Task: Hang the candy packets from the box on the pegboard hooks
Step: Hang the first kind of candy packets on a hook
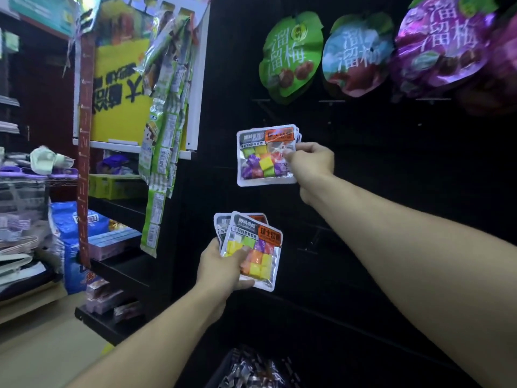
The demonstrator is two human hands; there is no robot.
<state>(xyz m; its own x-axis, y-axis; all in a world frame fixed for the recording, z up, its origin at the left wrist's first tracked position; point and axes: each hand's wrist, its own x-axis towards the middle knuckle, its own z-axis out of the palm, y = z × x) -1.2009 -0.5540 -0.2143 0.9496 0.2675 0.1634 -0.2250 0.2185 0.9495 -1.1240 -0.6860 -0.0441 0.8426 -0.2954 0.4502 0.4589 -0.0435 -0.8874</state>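
- Candy packets: the right hand is pinching one packet by its right edge, thumb and fingers closed on it, and is holding it up flat against the dark pegboard. At least one more packet edge is peeking out behind its top right corner.
- The left hand, lower and nearer the body, is gripping a small fan of spare packets, with the thumb lying across the front one; two or three by the look of it.
- The box is sitting below both hands at the bottom edge of the view, with shiny wrappers showing inside.
- Step in hand, as I judge it: the raised packet is being hung on a hook, or steadied there. The next move would call for getting the packet's top hole over the hook tip and sliding it back, then passing a fresh packet from the left hand to the right.
- Hard to make out: the hook itself is lost against the black board behind the raised packet, so I cannot tell whether the packet is already threaded on. Bare hooks are showing only faintly above the right hand, under the round plum bags.
- The box is cut off by the frame, so how many packets are left is unknown.
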